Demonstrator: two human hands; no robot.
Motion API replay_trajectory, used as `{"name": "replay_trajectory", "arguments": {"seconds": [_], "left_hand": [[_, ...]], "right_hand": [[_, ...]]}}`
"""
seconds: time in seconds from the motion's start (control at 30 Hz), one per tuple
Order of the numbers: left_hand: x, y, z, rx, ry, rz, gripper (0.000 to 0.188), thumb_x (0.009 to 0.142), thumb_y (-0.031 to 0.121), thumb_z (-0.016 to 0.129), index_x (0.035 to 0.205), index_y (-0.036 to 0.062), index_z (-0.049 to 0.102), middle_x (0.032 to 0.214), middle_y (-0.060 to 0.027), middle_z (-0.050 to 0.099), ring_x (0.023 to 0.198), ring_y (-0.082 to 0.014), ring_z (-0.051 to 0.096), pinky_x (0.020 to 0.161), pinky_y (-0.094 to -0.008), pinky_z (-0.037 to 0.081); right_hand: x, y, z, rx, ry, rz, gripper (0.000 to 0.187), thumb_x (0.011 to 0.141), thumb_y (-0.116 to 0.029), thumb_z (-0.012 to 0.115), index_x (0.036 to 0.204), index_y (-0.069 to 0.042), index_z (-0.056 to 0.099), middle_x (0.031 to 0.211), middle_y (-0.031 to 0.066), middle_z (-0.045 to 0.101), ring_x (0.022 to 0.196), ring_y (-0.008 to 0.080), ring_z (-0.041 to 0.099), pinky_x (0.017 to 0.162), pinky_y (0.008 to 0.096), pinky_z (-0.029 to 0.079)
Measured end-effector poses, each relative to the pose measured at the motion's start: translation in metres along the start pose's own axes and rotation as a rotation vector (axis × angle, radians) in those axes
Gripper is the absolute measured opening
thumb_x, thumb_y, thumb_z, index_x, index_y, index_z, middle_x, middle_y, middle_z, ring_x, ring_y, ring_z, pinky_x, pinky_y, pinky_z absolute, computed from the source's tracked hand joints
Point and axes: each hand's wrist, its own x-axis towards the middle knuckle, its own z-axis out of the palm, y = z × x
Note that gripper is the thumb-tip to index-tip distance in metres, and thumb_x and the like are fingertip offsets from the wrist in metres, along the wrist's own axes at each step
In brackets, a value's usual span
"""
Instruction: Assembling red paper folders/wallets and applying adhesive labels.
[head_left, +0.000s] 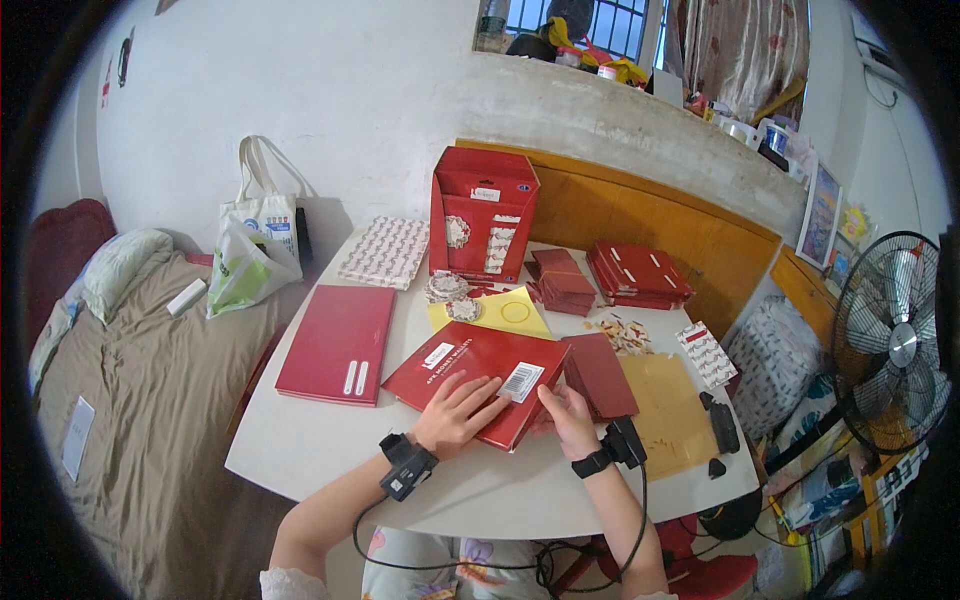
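Observation:
A flat red cardboard box (545, 352) with a white barcode label (521, 382) lies tilted near the table's middle, overlapping a yellow sheet (515, 312). My left hand (458, 412) rests on its printed top, fingers stretched out flat. At its right edge, my right hand (570, 420) grips the box, thumb along the top and the other fingers partly hidden. Just beyond the right hand lies a dark red folder-like piece (602, 375). Round patterned pieces (462, 309) sit behind the box. To its left is a larger stack of red covers (335, 345).
An upright red display box (485, 170) stands at the back beside a patterned stack (385, 252). Red packs (640, 272), banded red pieces (562, 282) and paper scraps (625, 335) lie right. A tan sheet (680, 410) nears the right edge; a black fan (903, 337) stands beyond.

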Motion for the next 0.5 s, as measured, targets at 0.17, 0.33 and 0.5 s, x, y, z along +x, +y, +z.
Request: {"name": "replay_trajectory", "arguments": {"seconds": [0.17, 0.33, 0.5], "left_hand": [[0.002, 0.005, 0.002, -0.148, 0.133, 0.101, 0.056, 0.073, 0.015, 0.065, 0.127, 0.0044, 0.054, 0.126, -0.0140, 0.057, 0.115, -0.0289, 0.057, 0.099, -0.0476, 0.042], [0.005, 0.003, 0.002, -0.179, 0.179, 0.014, 0.055, 0.071, 0.010, 0.065, 0.124, 0.0019, 0.054, 0.125, -0.0153, 0.058, 0.115, -0.0298, 0.057, 0.099, -0.0473, 0.043], [0.006, 0.002, -0.003, -0.265, 0.212, -0.039, 0.051, 0.072, 0.001, 0.061, 0.123, 0.0020, 0.054, 0.126, -0.0163, 0.057, 0.116, -0.0305, 0.056, 0.100, -0.0486, 0.042]], "right_hand": [[0.003, 0.007, 0.007, 0.105, 0.081, -0.056, 0.024, 0.090, -0.024, 0.064, 0.093, -0.004, 0.052, 0.081, 0.0043, 0.062, 0.060, 0.0109, 0.060, 0.047, 0.0253, 0.051], [-0.007, -0.007, 0.008, -0.693, 0.305, -0.716, 0.025, 0.080, -0.007, 0.072, 0.095, -0.005, 0.052, 0.088, 0.0082, 0.058, 0.071, 0.0206, 0.060, 0.061, 0.0326, 0.051], [-0.014, -0.011, 0.013, -1.074, 0.056, -1.254, 0.048, 0.066, -0.001, 0.075, 0.109, -0.008, 0.056, 0.110, 0.0068, 0.056, 0.098, 0.0261, 0.056, 0.082, 0.0405, 0.047]]}}
